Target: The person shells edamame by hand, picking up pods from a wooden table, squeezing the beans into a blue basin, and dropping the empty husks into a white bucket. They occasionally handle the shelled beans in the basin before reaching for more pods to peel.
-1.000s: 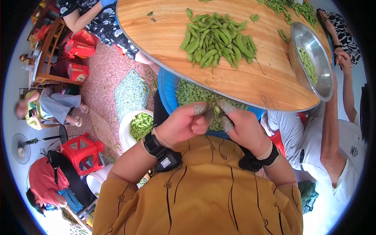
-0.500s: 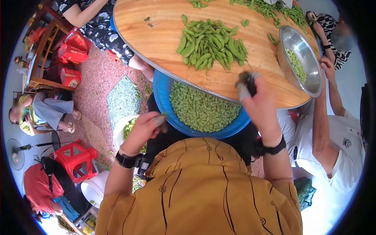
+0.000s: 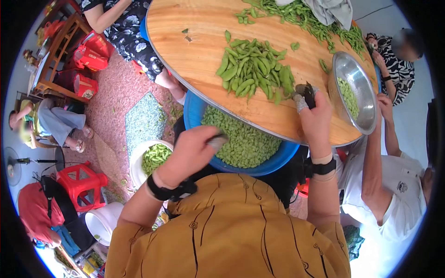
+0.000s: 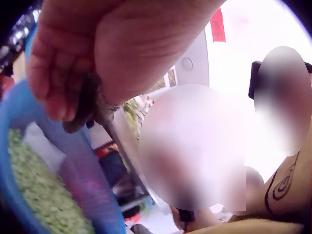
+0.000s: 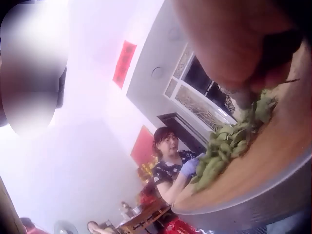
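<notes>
My left hand (image 3: 192, 148), blurred, is over the near left rim of a blue basin (image 3: 194, 116) of shelled green beans (image 3: 248, 141). Dark coverings wrap its fingertips, and its fingers (image 4: 58, 92) hang loosely curled in the left wrist view. Beyond the basin, my right hand (image 3: 316, 116) reaches over the round wooden table (image 3: 185, 51). Grey and dark wraps cover its thumb and fingers. Those fingertips are right at the near right edge of a pile of green soybean pods (image 3: 255, 67); the pile also shows in the right wrist view.
A steel colander (image 3: 340, 69) with some shelled beans leans at the table's right edge. More pods (image 3: 301, 18) lie at the back. A white bucket (image 3: 136, 164) of pods and a red stool (image 3: 83, 180) stand left. Other people sit around the table.
My hands have parted from together over the basin. The right has gone out to the pods on the table; the left swung left near the white bucket, then back over the basin's edge.
</notes>
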A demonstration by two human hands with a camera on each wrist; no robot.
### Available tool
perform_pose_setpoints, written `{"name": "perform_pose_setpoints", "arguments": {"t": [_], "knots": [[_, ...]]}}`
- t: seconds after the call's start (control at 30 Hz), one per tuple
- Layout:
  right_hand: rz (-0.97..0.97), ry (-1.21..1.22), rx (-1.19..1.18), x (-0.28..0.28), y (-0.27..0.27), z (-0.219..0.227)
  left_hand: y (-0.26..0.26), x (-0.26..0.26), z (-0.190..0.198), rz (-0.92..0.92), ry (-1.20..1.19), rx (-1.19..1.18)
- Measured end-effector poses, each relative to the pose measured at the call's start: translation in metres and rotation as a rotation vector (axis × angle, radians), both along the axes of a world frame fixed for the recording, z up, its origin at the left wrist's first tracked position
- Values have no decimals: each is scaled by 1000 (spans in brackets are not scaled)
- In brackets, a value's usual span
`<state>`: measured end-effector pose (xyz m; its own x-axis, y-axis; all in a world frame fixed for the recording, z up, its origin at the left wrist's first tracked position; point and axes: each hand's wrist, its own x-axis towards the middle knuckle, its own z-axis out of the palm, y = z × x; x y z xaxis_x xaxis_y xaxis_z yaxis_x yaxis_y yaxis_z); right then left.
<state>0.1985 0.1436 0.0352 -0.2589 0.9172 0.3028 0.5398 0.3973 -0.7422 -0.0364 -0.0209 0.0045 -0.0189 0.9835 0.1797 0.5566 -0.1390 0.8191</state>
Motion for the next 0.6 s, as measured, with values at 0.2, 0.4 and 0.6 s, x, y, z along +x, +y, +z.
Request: {"name": "perform_pose_setpoints", "arguments": {"t": [0.2,0.4,0.6], "knots": [[19,505,-197,-7,-14,12,74,54,32,-82,-269,74],[71,976,-548,-8,0,9,102,72,26,132,-582,34],[135,1023,-807,-6,-8,11,100,67,35,70,-562,-106]]}}
